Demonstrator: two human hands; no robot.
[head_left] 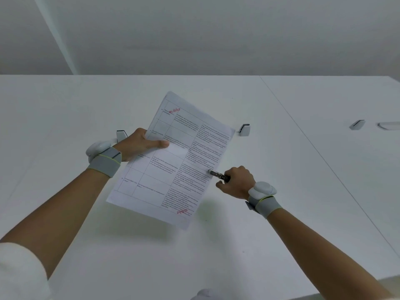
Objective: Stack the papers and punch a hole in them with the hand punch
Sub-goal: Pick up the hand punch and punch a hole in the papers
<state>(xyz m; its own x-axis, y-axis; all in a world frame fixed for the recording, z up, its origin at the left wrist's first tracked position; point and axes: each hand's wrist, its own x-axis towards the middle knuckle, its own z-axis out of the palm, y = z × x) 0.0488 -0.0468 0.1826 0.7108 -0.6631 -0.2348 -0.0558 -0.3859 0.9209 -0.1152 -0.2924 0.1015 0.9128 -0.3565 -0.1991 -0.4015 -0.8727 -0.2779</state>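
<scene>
Papers (173, 163) gripped by left hand (136, 146) | right hand (238, 180) squeezing punch (217, 174) | white table (216, 245), grey wall (216, 35)

Grey wristbands (105, 162) (white pods), white sleeve (20, 271).

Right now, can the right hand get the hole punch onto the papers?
Probably yes. The right hand holds the hand punch, and its tip already sits over the right edge of the papers, which the left hand holds up. Nothing blocks it.
</scene>
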